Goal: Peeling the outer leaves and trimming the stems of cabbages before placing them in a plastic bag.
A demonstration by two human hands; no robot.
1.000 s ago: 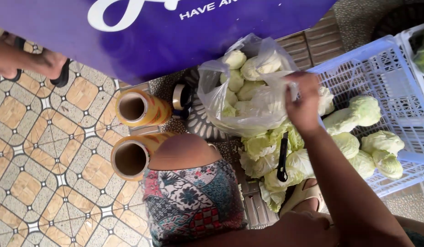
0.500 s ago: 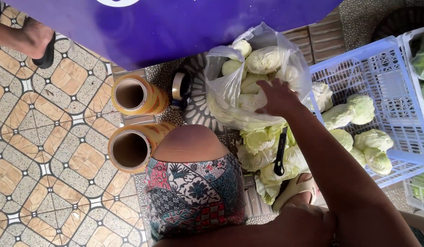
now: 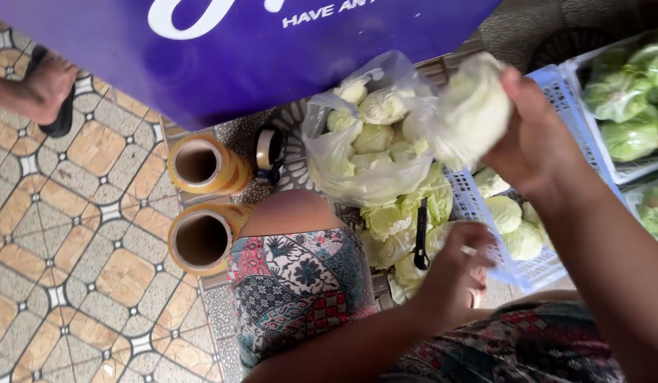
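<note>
A purple banner [image 3: 272,57] is spreading across the top above a patterned tile floor [image 3: 74,234]. A white crate [image 3: 549,262] of cabbages is sitting to the right of a clear plastic bag [image 3: 368,152] stuffed with more. The right hand [image 3: 534,138] is lifting a pale cabbage [image 3: 471,110] above the bag, fingers clamped around it. The left hand [image 3: 453,262] is hovering lower, fingers curled loosely together, holding nothing visible. Two film rolls [image 3: 201,202] are lying left.

Right hand [image 3: 538,145] grips a wrapped cabbage [image 3: 471,113] above the plastic bag [image 3: 364,152] (cabbage-filled); left hand [image 3: 453,266] hovers below.
</note>
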